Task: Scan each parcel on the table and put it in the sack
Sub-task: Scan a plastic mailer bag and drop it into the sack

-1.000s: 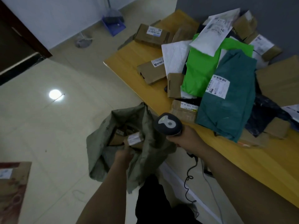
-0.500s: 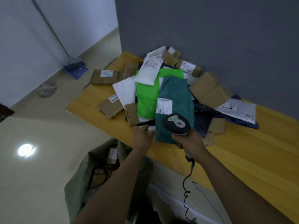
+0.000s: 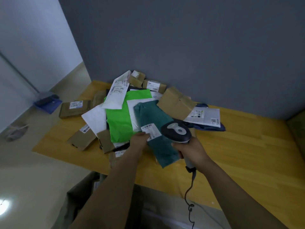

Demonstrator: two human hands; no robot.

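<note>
On the wooden table (image 3: 239, 154), above the sack (image 3: 74, 204) below its near edge, the teal mailer (image 3: 158, 119) lies on the parcel pile. The right hand (image 3: 191, 152) grips the barcode scanner (image 3: 176, 131); the left hand (image 3: 140, 139) pinches the mailer's edge by its label (image 3: 152, 129). Scanning looks to be in hand. Next, aim the scanner at the label, then carry the mailer to the sack.

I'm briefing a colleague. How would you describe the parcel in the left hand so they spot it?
Start at the yellow table against the grey wall, heaped with parcels. At the heap's near edge the left hand holds the dark teal bag, beside the scanner in the right hand. It's the only teal one; the neighbouring bag is bright green, others white, navy or brown.
</note>
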